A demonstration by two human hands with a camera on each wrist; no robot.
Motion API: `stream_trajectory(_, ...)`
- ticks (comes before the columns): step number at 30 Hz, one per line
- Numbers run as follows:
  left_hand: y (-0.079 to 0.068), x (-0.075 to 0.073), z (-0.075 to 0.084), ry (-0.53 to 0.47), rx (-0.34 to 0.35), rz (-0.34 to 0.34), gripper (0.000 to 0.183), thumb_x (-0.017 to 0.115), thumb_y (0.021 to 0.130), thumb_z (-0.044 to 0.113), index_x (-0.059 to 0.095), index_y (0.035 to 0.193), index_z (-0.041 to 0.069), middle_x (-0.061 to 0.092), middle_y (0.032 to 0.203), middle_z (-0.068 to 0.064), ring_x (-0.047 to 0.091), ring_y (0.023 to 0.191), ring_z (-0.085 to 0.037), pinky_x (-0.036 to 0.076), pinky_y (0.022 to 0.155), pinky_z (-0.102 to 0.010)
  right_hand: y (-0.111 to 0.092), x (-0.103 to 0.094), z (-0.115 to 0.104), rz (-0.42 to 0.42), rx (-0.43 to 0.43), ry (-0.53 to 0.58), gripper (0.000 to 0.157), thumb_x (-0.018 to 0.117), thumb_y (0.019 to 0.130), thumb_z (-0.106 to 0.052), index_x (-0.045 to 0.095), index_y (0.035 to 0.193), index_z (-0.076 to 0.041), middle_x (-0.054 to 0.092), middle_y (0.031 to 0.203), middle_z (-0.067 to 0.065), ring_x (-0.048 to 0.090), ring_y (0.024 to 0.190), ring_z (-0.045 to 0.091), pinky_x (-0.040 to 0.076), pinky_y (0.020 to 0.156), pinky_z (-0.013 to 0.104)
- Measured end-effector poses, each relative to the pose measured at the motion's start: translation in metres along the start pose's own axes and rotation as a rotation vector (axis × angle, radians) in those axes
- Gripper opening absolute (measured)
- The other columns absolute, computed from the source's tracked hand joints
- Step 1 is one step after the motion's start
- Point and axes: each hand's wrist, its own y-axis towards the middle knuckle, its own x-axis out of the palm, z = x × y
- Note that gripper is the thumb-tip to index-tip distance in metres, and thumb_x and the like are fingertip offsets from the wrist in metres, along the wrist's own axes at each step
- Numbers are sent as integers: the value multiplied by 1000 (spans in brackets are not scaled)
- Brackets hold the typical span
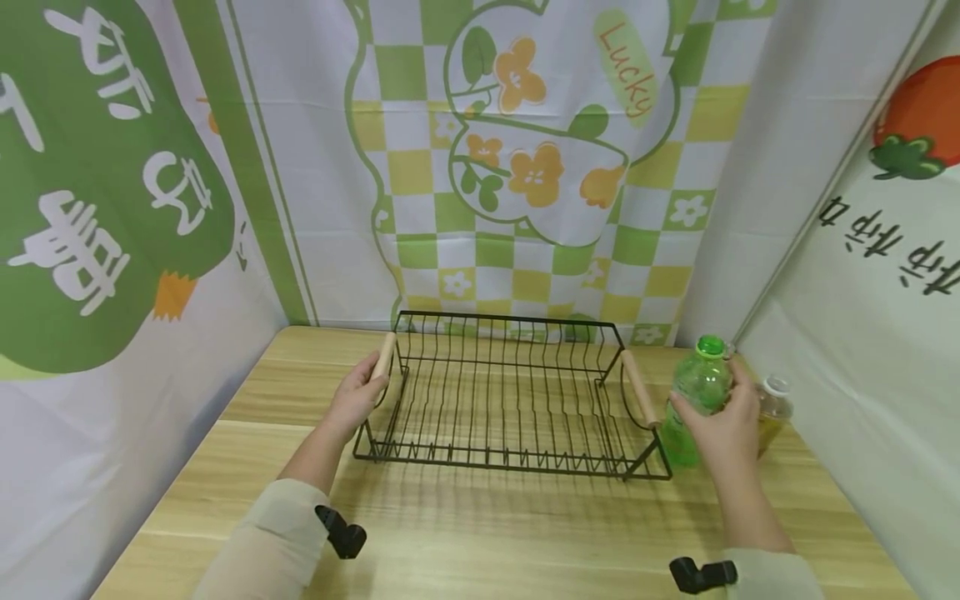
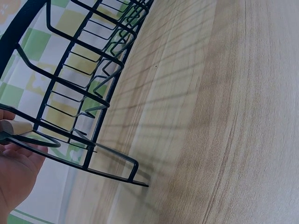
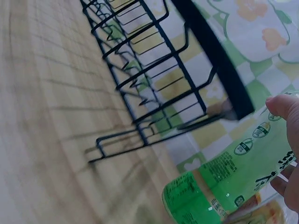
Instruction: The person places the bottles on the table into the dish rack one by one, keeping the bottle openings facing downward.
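Observation:
A black wire dish rack (image 1: 495, 363) with wooden handles stands on the table. My left hand (image 1: 356, 396) grips its left wooden handle (image 1: 384, 354); the left wrist view shows fingers around that handle's end. Right of the rack, my right hand (image 1: 731, 421) holds a green plastic bottle (image 1: 701, 383) with a green cap, thumb on the near side. The right wrist view shows the labelled, tilted green bottle (image 3: 224, 182) close to the rack's end. The rack's right wooden handle (image 1: 640, 387) has no hand on it.
A clear-capped bottle of amber liquid (image 1: 774, 408) stands behind my right hand, partly hidden. The wooden table (image 1: 480, 533) reaches back to a checked green-and-yellow cloth (image 1: 540, 275). White printed cloths hang along both sides.

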Motion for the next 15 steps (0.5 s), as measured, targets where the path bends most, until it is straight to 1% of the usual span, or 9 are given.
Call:
stream_trajectory(3, 0, 1, 0, 5, 9, -1, 62, 41, 105, 16, 10, 157, 2, 13, 163, -22, 16, 150, -38, 20, 121, -51, 3, -1, -10, -35, -5, -26, 102, 78, 83, -29, 10, 158, -18, 20, 160, 18, 29, 141, 46, 28, 111, 68)
stream_trajectory(5, 1, 2, 0, 9, 12, 1, 62, 41, 105, 16, 11, 157, 2, 13, 163, -21, 16, 150, -38, 19, 121, -51, 6, -1, -17, -65, -20, -34, 102, 76, 85, -32, 8, 158, -16, 18, 160, 19, 28, 141, 48, 28, 109, 70)
stream_trajectory(9, -1, 1, 1, 7, 6, 9, 62, 41, 105, 16, 11, 157, 3, 13, 163, -20, 16, 150, -37, 17, 122, -51, 11, 1, -33, -103, -88, -63, 97, 75, 86, -33, 12, 157, -9, 26, 156, 25, 35, 135, 51, 33, 104, 71)
stream_trajectory(11, -1, 1, 1, -1, 10, 12, 62, 41, 104, 16, 11, 157, 3, 14, 163, -20, 16, 150, -37, 17, 122, -51, 14, 3, -41, -109, -116, -90, 95, 75, 86, -32, 15, 156, -7, 29, 153, 27, 37, 132, 52, 36, 101, 72)
stream_trajectory(13, -2, 1, 1, -5, 21, 15, 63, 42, 104, 17, 12, 157, 2, 15, 162, -22, 16, 149, -39, 17, 122, -52, 17, 5, -50, -117, -140, -117, 94, 75, 86, -30, 16, 156, -6, 29, 153, 29, 37, 131, 53, 37, 99, 72)
stream_trajectory(15, -3, 0, 0, 5, 42, 28, 64, 44, 103, 20, 14, 156, 1, 17, 161, -25, 19, 148, -41, 20, 121, -53, 19, 8, -59, -124, -160, -136, 94, 76, 85, -28, 18, 156, -7, 29, 152, 29, 36, 130, 52, 37, 99, 73)
